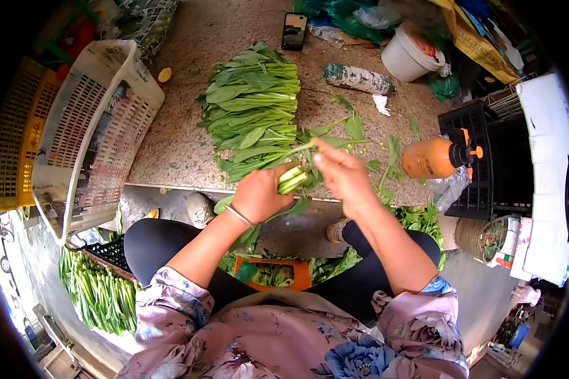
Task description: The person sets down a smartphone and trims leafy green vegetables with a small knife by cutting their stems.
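My left hand [263,194] is wrapped round a small bunch of green stalks [292,180], whose pale cut ends point right. Just to its right, my right hand [342,170] pinches the end of a single leafy stem [300,149] between thumb and fingers. That stem reaches left over the edge of a large pile of leafy greens [253,95] laid in rows on the speckled tabletop [177,114]. Loose leaves [354,126] and trimmings lie beside my right hand.
A white plastic basket [101,107] leans at the left. On the table are a phone [294,31], a wrapped roll [358,79], a white bucket [411,54] and an orange spray bottle [428,158]. An orange crate [302,275] with greens sits between the legs.
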Available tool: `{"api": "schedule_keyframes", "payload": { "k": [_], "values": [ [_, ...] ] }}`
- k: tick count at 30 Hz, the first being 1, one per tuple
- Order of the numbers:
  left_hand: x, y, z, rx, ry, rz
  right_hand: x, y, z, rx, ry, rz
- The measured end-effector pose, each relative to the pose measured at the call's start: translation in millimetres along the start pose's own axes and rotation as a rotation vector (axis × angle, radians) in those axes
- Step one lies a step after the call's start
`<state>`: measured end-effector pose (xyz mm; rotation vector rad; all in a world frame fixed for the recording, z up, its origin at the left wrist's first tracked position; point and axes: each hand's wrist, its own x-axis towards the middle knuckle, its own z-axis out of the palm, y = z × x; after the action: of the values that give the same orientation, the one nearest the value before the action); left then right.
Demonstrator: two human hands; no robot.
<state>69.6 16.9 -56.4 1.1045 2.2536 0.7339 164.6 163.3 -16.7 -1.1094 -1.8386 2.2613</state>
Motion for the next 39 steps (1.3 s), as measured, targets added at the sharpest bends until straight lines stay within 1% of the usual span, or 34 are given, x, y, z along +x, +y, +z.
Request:
{"api": "schedule_keyframes", "payload": {
  "k": [2,3,6,8,10,12,13,14,16,17,19,23,24,26,28,29,30,32,33,36,37,39],
  "values": [
    [2.6,-4.3,1.3,-0.299,0.038,0.032,6.4,-1.3,-12.7,0.054,0.099,0.021],
    [3.8,-7.6,2.5,-0.397,0.044,0.018,4.1,-1.8,-12.3,0.05,0.095,0.028],
    [5.1,-9.6,-0.6,-0.423,0.09,-0.024,-3.3,-2.9,-6.0,0.08,0.107,0.11],
    [5.7,-10.1,0.0,-0.433,0.108,-0.022,-11.2,-1.7,-1.7,0.086,-0.143,-0.015],
    [5.7,-8.9,0.1,-0.348,0.157,-0.046,-16.0,0.8,5.2,0.038,-0.187,-0.028],
    [5.2,-5.4,-2.6,-0.317,0.168,-0.052,-14.5,10.5,7.5,-0.048,-0.277,-0.133],
    [4.9,-3.3,-3.8,-0.285,0.178,-0.056,-15.4,9.2,6.1,-0.046,-0.291,-0.096],
    [4.6,-1.2,-4.6,-0.286,0.176,-0.057,-16.0,7.7,6.5,-0.046,-0.29,-0.094],
    [3.9,2.3,-5.3,-0.231,0.266,-0.027,-16.3,6.3,8.5,-0.094,-0.261,-0.105],
    [3.9,3.3,-4.5,-0.231,0.264,-0.028,-15.8,7.3,8.6,-0.093,-0.261,-0.103],
    [4.2,5.2,-3.2,-0.119,0.348,0.007,-13.9,9.8,8.3,-0.089,-0.242,-0.128],
    [5.3,9.2,-2.4,-0.094,0.324,-0.036,-5.8,17.0,5.0,-0.074,-0.205,-0.099],
    [5.3,9.6,-2.4,-0.109,0.319,-0.046,-1.2,22.8,5.4,-0.117,-0.135,-0.218],
    [5.5,9.6,-1.7,-0.123,0.308,-0.054,4.7,23.8,2.3,-0.158,-0.058,-0.335],
    [6.3,7.6,-0.2,-0.145,0.409,0.009,8.0,19.0,-6.7,-0.164,0.134,-0.299],
    [7.4,5.8,0.4,-0.138,0.431,0.031,6.9,15.9,-7.5,-0.058,0.112,-0.289],
    [7.2,6.0,0.2,-0.139,0.437,0.029,3.4,13.4,-5.1,-0.061,0.107,-0.292],
    [5.6,8.1,1.3,-0.039,0.539,0.105,-8.5,10.6,4.2,0.05,0.035,-0.117],
    [5.3,10.4,1.2,-0.04,0.539,0.103,-12.2,8.0,10.2,0.108,-0.059,-0.079],
    [5.5,18.2,3.3,-0.003,0.525,0.066,-12.9,9.5,27.6,0.202,-0.136,-0.121],
    [5.8,18.4,6.2,0.063,0.477,0.081,-10.5,15.1,30.6,0.181,-0.036,-0.131],
    [5.6,23.5,8.7,0.138,0.376,0.096,-3.6,17.7,27.3,0.2,-0.009,-0.104]
  ]
}}
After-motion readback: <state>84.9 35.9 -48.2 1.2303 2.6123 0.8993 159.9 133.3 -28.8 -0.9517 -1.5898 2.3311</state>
